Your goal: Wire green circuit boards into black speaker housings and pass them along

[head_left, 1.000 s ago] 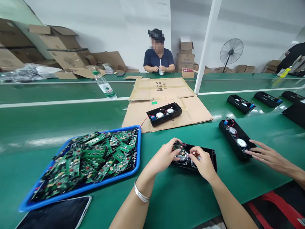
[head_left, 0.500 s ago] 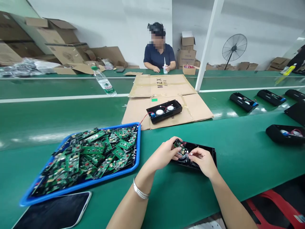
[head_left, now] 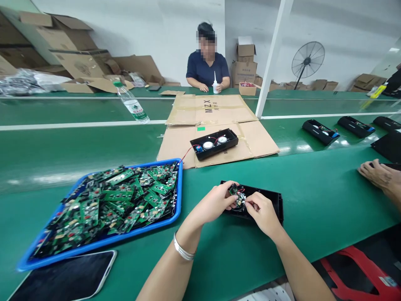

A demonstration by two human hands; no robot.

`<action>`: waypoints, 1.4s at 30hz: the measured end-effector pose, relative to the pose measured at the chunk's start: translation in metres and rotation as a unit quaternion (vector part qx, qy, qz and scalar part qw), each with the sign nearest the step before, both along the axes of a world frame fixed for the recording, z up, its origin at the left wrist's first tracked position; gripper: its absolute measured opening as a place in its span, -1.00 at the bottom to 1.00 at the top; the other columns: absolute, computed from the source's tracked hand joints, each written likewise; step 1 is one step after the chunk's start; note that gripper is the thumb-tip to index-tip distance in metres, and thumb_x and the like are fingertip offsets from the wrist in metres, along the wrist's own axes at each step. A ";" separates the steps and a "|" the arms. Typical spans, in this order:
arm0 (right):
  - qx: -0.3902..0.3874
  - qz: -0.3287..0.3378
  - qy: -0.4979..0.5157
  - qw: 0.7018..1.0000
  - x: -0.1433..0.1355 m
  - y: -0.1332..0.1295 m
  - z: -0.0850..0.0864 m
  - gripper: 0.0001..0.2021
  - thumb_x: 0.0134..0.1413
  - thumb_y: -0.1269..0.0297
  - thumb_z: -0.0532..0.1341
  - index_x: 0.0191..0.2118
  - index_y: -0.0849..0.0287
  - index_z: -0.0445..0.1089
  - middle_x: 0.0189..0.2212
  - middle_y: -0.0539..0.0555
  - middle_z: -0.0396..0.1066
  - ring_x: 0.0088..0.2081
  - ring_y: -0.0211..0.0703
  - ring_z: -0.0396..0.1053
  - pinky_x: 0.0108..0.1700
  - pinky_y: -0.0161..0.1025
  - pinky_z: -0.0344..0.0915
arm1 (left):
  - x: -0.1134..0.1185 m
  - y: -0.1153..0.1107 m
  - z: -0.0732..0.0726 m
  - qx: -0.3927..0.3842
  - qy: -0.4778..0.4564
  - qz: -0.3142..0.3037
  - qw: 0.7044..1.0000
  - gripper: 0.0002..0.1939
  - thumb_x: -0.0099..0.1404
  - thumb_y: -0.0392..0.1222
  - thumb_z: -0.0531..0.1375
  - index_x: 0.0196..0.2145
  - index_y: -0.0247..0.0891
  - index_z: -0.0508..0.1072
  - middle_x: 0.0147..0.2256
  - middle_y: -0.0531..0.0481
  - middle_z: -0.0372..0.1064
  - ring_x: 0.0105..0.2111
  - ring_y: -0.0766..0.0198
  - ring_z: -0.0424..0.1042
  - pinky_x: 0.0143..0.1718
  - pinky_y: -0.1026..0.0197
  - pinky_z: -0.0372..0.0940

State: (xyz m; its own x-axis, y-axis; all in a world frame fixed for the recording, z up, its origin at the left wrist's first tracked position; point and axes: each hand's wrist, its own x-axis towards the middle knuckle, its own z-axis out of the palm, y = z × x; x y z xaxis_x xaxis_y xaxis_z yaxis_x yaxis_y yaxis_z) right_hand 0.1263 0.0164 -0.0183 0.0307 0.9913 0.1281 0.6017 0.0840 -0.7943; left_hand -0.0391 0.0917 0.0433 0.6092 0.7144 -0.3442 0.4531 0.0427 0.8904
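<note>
My left hand (head_left: 217, 200) grips a small green circuit board (head_left: 239, 201) between thumb and fingers, tilted above a black speaker housing (head_left: 274, 200). Close beside it, my right hand (head_left: 262, 212) pinches what looks like a small white wire plug (head_left: 244, 201) at the board's right edge. Whether the plug is seated in the board I cannot tell. Red wires run near the board. Both hands hide much of the housing's inside. A blue tray (head_left: 179, 196) heaped with similar green boards stands to the left of my hands.
An open speaker housing (head_left: 232, 144) lies on flattened cardboard (head_left: 178, 144) ahead. A phone (head_left: 65, 276) and a water bottle (head_left: 133, 104) are at left. At right, a co-worker's hand (head_left: 380, 177) is on a black part; several housings (head_left: 321, 131) lie beyond. Another person (head_left: 208, 71) sits opposite.
My right hand has moved slightly left, closer to the board in my left hand. A co-worker's hand has come in at the right onto a black housing. The view has shifted slightly.
</note>
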 end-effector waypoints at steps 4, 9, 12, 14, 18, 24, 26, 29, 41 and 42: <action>0.022 0.013 -0.033 0.999 0.000 0.001 0.002 -0.81 0.12 0.32 0.07 -0.41 0.25 0.38 -0.45 0.01 0.25 -0.46 -0.47 0.13 -0.40 -0.45 0.05 | 0.002 -0.001 -0.003 0.011 0.003 -0.009 1.000 -0.61 0.20 -0.12 0.08 -0.02 -0.26 0.29 -0.40 -0.03 0.43 -0.40 0.24 0.45 -0.36 0.26 0.35; 0.053 0.019 -0.081 0.995 0.000 0.001 -0.005 -0.81 0.12 0.36 0.06 -0.41 0.24 0.38 -0.45 0.02 0.25 -0.41 -0.44 0.16 -0.35 -0.44 0.08 | 0.004 -0.002 -0.005 0.048 0.019 -0.031 0.998 -0.59 0.21 -0.11 0.06 0.02 -0.24 0.29 -0.38 -0.02 0.44 -0.38 0.24 0.44 -0.34 0.27 0.30; 0.076 0.023 -0.115 0.990 -0.002 0.001 -0.012 -0.77 0.15 0.36 0.02 -0.42 0.26 0.37 -0.45 0.05 0.24 -0.36 -0.38 0.16 -0.29 -0.39 0.09 | 0.006 -0.003 -0.004 0.079 0.033 -0.043 0.995 -0.60 0.21 -0.15 0.05 0.01 -0.23 0.31 -0.40 -0.01 0.43 -0.40 0.26 0.41 -0.36 0.28 0.27; 0.087 0.031 -0.132 0.987 -0.003 0.000 -0.015 -0.75 0.16 0.36 -0.01 -0.43 0.26 0.36 -0.45 0.07 0.25 -0.35 -0.36 0.15 -0.27 -0.37 0.08 | 0.007 -0.004 -0.003 0.099 0.042 -0.047 0.993 -0.61 0.21 -0.16 0.04 0.01 -0.23 0.31 -0.40 -0.01 0.42 -0.42 0.27 0.40 -0.39 0.29 0.25; 0.092 0.054 -0.143 0.984 -0.003 0.000 -0.013 -0.75 0.15 0.38 -0.01 -0.42 0.25 0.38 -0.43 0.07 0.28 -0.36 -0.35 0.15 -0.26 -0.34 0.07 | 0.008 -0.005 -0.002 0.129 0.063 -0.059 0.988 -0.60 0.22 -0.18 0.03 0.02 -0.26 0.31 -0.38 -0.03 0.42 -0.42 0.27 0.38 -0.40 0.31 0.22; 0.054 0.055 -0.095 0.992 0.002 0.000 -0.006 -0.75 0.19 0.26 0.02 -0.37 0.21 0.40 -0.38 0.04 0.33 -0.33 -0.39 0.26 -0.24 -0.40 0.17 | 0.003 -0.005 0.004 0.177 0.043 -0.117 0.976 -0.71 0.24 -0.27 -0.02 -0.10 -0.20 0.33 -0.26 -0.01 0.39 -0.35 0.31 0.34 -0.36 0.35 0.18; 0.035 0.029 -0.078 0.996 0.002 0.000 -0.005 -0.78 0.16 0.23 0.07 -0.39 0.24 0.36 -0.45 0.02 0.31 -0.41 -0.43 0.24 -0.34 -0.44 0.17 | 0.002 -0.004 0.006 0.178 0.035 -0.141 0.973 -0.76 0.26 -0.27 -0.03 -0.13 -0.20 0.31 -0.31 0.01 0.38 -0.37 0.33 0.32 -0.37 0.36 0.17; 0.009 -0.002 -0.052 0.999 0.002 0.001 -0.005 -0.78 0.11 0.19 0.13 -0.21 0.24 0.33 -0.44 0.00 0.29 -0.49 -0.47 0.19 -0.42 -0.46 0.16 | 0.000 -0.003 0.009 0.174 0.026 -0.163 0.971 -0.77 0.28 -0.27 -0.06 -0.15 -0.22 0.30 -0.36 0.01 0.35 -0.41 0.35 0.30 -0.41 0.37 0.15; 0.044 0.004 -0.131 0.990 0.001 -0.001 -0.009 -0.72 0.18 0.16 0.02 -0.31 0.26 0.35 -0.31 0.10 0.26 -0.27 -0.33 0.20 -0.22 -0.36 0.19 | 0.004 -0.004 0.010 0.184 0.019 -0.122 0.975 -0.75 0.25 -0.30 -0.07 -0.20 -0.21 0.35 -0.36 0.03 0.37 -0.43 0.37 0.30 -0.42 0.37 0.14; 0.057 -0.005 -0.137 0.989 0.001 -0.001 -0.009 -0.72 0.18 0.16 0.03 -0.29 0.25 0.37 -0.28 0.11 0.28 -0.24 -0.31 0.19 -0.18 -0.34 0.19 | 0.004 -0.004 0.011 0.175 0.018 -0.110 0.978 -0.74 0.24 -0.30 -0.07 -0.20 -0.22 0.35 -0.38 0.04 0.37 -0.45 0.38 0.30 -0.42 0.37 0.16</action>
